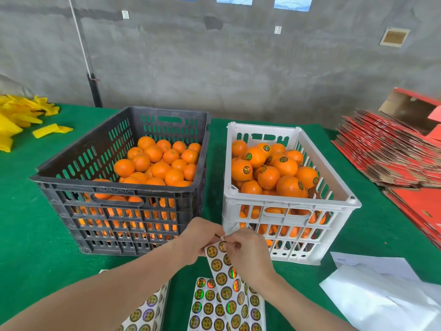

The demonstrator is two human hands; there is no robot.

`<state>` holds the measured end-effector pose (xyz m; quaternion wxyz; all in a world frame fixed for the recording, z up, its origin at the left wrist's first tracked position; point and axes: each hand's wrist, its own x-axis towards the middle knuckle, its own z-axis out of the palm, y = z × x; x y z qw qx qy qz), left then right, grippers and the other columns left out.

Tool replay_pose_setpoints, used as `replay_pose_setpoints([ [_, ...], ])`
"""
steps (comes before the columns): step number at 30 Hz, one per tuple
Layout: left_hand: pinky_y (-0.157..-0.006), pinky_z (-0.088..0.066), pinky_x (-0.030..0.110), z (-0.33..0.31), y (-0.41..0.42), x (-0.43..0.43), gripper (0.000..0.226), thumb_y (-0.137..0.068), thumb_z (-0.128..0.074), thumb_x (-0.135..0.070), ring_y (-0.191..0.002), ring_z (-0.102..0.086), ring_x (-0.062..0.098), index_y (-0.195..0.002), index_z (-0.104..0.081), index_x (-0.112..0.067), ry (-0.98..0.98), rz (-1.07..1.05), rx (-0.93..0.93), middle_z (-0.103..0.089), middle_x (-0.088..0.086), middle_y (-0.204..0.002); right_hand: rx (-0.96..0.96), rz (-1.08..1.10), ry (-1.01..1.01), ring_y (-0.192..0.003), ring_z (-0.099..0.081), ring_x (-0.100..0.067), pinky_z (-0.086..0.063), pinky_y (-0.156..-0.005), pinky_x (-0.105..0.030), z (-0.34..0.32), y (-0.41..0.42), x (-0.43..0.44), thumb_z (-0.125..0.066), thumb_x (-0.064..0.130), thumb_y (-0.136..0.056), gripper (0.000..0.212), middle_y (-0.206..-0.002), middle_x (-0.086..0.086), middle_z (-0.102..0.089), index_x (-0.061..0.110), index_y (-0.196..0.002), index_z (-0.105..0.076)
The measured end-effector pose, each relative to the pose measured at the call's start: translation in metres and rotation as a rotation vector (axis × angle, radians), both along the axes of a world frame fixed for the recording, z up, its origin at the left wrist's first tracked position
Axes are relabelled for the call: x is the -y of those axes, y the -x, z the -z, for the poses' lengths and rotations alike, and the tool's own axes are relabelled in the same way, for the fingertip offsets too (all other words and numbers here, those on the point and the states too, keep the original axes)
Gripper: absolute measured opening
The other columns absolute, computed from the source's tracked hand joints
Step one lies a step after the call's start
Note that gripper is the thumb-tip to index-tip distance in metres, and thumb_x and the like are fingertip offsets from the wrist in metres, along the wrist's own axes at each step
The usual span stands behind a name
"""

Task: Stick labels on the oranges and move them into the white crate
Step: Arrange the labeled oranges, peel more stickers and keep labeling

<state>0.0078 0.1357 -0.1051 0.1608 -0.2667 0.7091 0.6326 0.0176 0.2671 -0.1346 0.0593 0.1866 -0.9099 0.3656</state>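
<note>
A black crate (78,185) on the left holds unlabelled oranges (157,163). To its right, the white crate (292,206) holds oranges with round labels (268,176). In front of the crates, my left hand (193,242) holds the top of a strip of gold labels (223,278) lifted off the table. My right hand (248,254) pinches a label at the strip's upper end. More label sheets (207,306) lie flat below my hands.
The green table (28,225) carries yellow foam nets (21,120) at the far left. Flat red cartons (386,158) are stacked at the right. White paper sheets (381,297) lie at the near right. A grey wall stands behind.
</note>
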Motion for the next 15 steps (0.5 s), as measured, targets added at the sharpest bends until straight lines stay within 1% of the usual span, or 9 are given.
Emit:
replay_pose_setpoints([
  [2,-0.048,-0.044,0.022,0.002,0.003,-0.001,0.009,-0.082,-0.061,-0.007,-0.051,-0.058,0.019,-0.080,-0.066,0.000,0.084,0.006,0.008,-0.065,0.014,-0.070,-0.006,-0.011,-0.001,-0.082,-0.057,-0.012,-0.046,-0.076,-0.020,0.000,-0.001,0.000,-0.063,0.012,-0.087,0.017,-0.098,-0.004,-0.068,0.016,-0.099,-0.075],
  [4,-0.051,-0.045,0.023,0.005,0.008,-0.003,0.013,-0.079,-0.064,-0.009,-0.053,-0.058,0.020,-0.084,-0.069,0.001,0.140,0.023,0.034,-0.065,0.013,-0.071,-0.011,-0.024,-0.011,-0.080,-0.054,-0.008,-0.044,-0.074,-0.017,0.000,-0.001,0.000,-0.062,0.013,-0.088,0.017,-0.098,-0.003,-0.068,0.017,-0.098,-0.075],
  [5,-0.050,-0.045,0.021,0.006,0.010,-0.003,0.014,-0.077,-0.066,-0.009,-0.051,-0.059,0.019,-0.085,-0.070,0.001,0.154,0.038,0.049,-0.066,0.012,-0.069,-0.011,-0.029,-0.015,-0.080,-0.055,-0.009,-0.044,-0.075,-0.017,-0.001,-0.002,-0.001,-0.062,0.013,-0.088,0.017,-0.098,-0.003,-0.068,0.017,-0.098,-0.075],
  [7,-0.044,-0.043,0.017,0.007,0.013,-0.003,0.008,-0.075,-0.068,-0.009,-0.042,-0.058,0.016,-0.076,-0.069,-0.002,0.184,0.060,0.064,-0.065,0.008,-0.057,-0.011,-0.029,-0.022,-0.083,-0.059,-0.013,-0.046,-0.078,-0.022,-0.002,-0.003,-0.001,-0.063,0.013,-0.087,0.016,-0.097,-0.002,-0.068,0.015,-0.096,-0.075],
  [9,-0.041,-0.041,0.015,0.008,0.014,-0.002,0.008,-0.075,-0.069,-0.009,-0.037,-0.057,0.014,-0.070,-0.067,-0.004,0.199,0.085,0.066,-0.062,0.005,-0.049,-0.022,-0.015,-0.022,-0.078,-0.058,-0.011,-0.046,-0.074,-0.022,-0.002,-0.005,-0.001,-0.064,0.014,-0.086,0.012,-0.091,-0.001,-0.069,0.013,-0.090,-0.075],
  [11,-0.043,-0.042,0.016,0.009,0.014,-0.002,0.009,-0.076,-0.068,-0.010,-0.039,-0.057,0.014,-0.069,-0.067,-0.005,0.214,0.125,0.070,-0.063,0.005,-0.050,-0.025,-0.010,-0.027,-0.072,-0.053,-0.007,-0.044,-0.070,-0.020,-0.002,-0.006,-0.002,-0.065,0.014,-0.085,0.009,-0.083,0.002,-0.068,0.011,-0.082,-0.073],
  [13,-0.044,-0.041,0.017,0.010,0.014,0.000,0.009,-0.077,-0.066,-0.011,-0.041,-0.055,0.013,-0.070,-0.067,-0.004,0.270,0.171,0.056,-0.061,0.005,-0.054,-0.011,-0.014,-0.032,-0.070,-0.053,-0.006,-0.046,-0.070,-0.021,-0.003,-0.007,-0.002,-0.064,0.013,-0.085,0.010,-0.080,0.002,-0.068,0.012,-0.079,-0.071],
  [15,-0.047,-0.041,0.019,0.012,0.012,0.002,0.012,-0.079,-0.064,-0.010,-0.046,-0.053,0.013,-0.081,-0.071,-0.001,0.322,0.224,-0.024,-0.060,0.007,-0.062,0.006,-0.034,-0.041,-0.070,-0.055,-0.007,-0.048,-0.072,-0.024,-0.005,-0.009,-0.003,-0.062,0.012,-0.086,0.012,-0.080,0.002,-0.068,0.012,-0.078,-0.071],
])
